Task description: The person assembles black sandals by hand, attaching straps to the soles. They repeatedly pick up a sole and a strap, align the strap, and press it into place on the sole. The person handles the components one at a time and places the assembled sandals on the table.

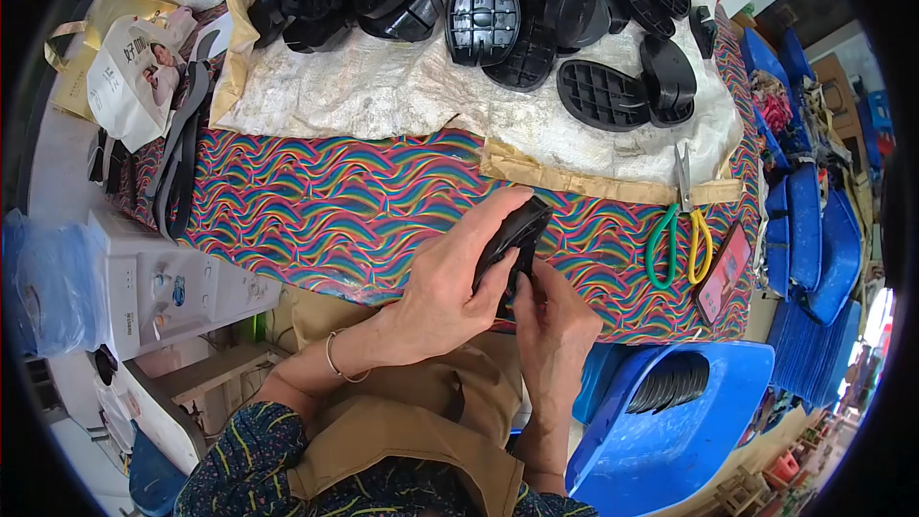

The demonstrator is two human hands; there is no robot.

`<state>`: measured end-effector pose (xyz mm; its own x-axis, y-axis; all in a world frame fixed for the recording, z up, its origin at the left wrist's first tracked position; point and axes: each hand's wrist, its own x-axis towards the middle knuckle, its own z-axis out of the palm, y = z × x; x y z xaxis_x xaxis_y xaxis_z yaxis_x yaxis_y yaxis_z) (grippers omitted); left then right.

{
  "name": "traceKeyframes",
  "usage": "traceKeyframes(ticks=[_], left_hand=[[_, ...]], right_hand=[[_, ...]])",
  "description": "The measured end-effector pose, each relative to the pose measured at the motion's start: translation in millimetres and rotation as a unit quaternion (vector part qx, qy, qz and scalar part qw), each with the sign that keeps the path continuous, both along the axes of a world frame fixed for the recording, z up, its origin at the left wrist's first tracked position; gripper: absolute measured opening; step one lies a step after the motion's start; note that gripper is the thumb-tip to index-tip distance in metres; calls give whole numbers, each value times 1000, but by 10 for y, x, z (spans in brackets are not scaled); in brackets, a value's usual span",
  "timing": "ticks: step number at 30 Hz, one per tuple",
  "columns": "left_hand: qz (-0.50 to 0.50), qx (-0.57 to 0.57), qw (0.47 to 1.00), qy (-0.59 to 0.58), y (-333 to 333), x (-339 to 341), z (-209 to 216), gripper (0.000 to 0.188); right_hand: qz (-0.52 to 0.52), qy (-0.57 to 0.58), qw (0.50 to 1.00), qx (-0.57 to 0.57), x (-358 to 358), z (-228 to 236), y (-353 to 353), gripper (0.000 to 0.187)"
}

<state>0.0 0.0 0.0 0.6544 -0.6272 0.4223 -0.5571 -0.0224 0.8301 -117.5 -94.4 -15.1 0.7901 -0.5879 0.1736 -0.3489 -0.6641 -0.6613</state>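
Note:
A black moulded shoe heel (505, 241) is held up over the near edge of the table, tilted and partly hidden by my fingers. My left hand (442, 278) is closed around it from the left, with fingers along its upper side. From below right, the thumb and fingers of my right hand (557, 318) pinch its lower end; my fingers hide what exactly they touch there. Beyond my hands, several similar black heels (605, 96) lie in a loose pile on a white woven sack (364, 91), some showing a gridded hollow side.
Scissors (683, 190) with green and yellow handles and a phone (724, 273) lie right on the patterned tablecloth (316, 196). A blue tub (670, 450) holding stacked black pieces (668, 383) stands below right. Black strips (180, 158) and a paper bag (129, 86) lie left, above a white machine (172, 292).

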Motion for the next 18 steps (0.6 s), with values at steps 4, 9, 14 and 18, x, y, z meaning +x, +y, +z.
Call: traceKeyframes(ticks=[4,9,14,18], left_hand=[[-19,17,999,-23,-22,25,6,51],[-26,28,999,-31,-36,-7,-7,51],[-35,24,998,44,-36,75,131,51],[-32,4,998,48,9,79,70,51]], right_hand=[[-5,29,996,-79,84,49,29,14],[-44,13,996,-77,131,-17,11,10],[-121,-79,972,187,11,-173,-27,7],[-119,-109,897,412,-15,-70,-50,13]])
